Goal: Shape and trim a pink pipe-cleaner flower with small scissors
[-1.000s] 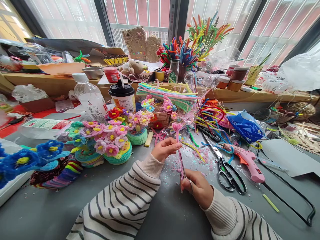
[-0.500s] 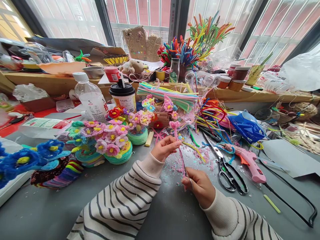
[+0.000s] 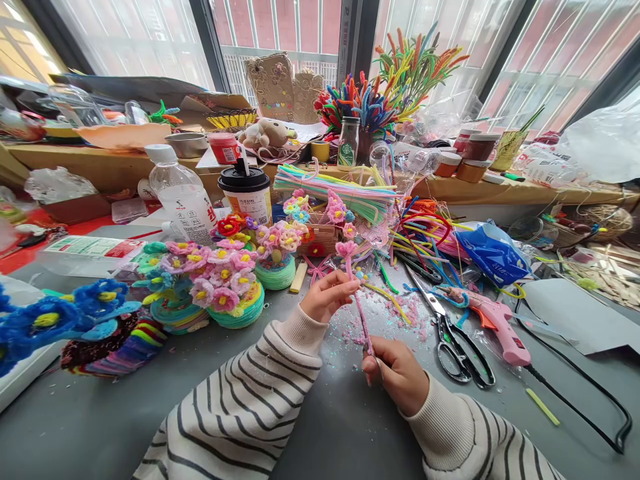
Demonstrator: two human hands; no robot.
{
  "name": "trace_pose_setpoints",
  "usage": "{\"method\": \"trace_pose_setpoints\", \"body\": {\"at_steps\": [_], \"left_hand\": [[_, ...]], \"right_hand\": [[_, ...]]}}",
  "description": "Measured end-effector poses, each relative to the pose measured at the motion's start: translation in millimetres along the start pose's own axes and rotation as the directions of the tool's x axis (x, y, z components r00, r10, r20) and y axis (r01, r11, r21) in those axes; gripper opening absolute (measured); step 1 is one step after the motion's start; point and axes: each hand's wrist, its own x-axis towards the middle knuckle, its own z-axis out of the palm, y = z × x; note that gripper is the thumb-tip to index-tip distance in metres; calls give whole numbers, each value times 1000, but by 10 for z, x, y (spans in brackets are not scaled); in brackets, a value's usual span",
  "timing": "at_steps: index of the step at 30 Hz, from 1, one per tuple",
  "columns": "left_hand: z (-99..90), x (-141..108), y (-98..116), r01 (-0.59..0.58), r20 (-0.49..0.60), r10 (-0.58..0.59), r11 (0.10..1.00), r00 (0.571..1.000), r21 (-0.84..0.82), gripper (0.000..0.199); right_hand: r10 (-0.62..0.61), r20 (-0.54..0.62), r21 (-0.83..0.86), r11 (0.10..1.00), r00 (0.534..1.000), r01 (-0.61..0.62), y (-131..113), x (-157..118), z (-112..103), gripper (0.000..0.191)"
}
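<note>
Between the finger and thumb of my left hand (image 3: 327, 298) is the upper part of a pink pipe cleaner (image 3: 361, 312). Its top is bent into a small loopy flower shape (image 3: 347, 249) above my fingers. My right hand (image 3: 400, 373) is closed at the lower end of the same stem, thumb against the fingers. A thin dark edge runs along the stem near that hand; whether it is a tool is unclear. Pink fuzz clippings (image 3: 403, 310) and glitter lie on the grey table behind the stem.
Large scissors (image 3: 453, 347) and a pink glue gun (image 3: 505, 327) with a black cord lie at the right. Finished pipe-cleaner flower pots (image 3: 235, 313) stand left, near a plastic bottle (image 3: 183, 193) and a lidded cup (image 3: 247, 193). Behind is a pipe-cleaner bundle (image 3: 335, 190).
The pink flower top has shifted slightly left and down. The stem between my hands now looks straighter, and the dark thin piece by my right hand shows less.
</note>
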Motion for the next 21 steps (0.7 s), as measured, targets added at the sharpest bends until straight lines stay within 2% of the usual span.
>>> {"method": "trace_pose_setpoints", "body": {"at_steps": [8,21], "left_hand": [[-11,15,-14,23,47,-26,998,999,58,26],[-2,6,-19,9,79,-17,996,997,92,28]], "right_hand": [[-59,33,-21,998,998,60,28,-17,10,53],[-36,56,-63,997,998,39,54,-10,8,56]]}}
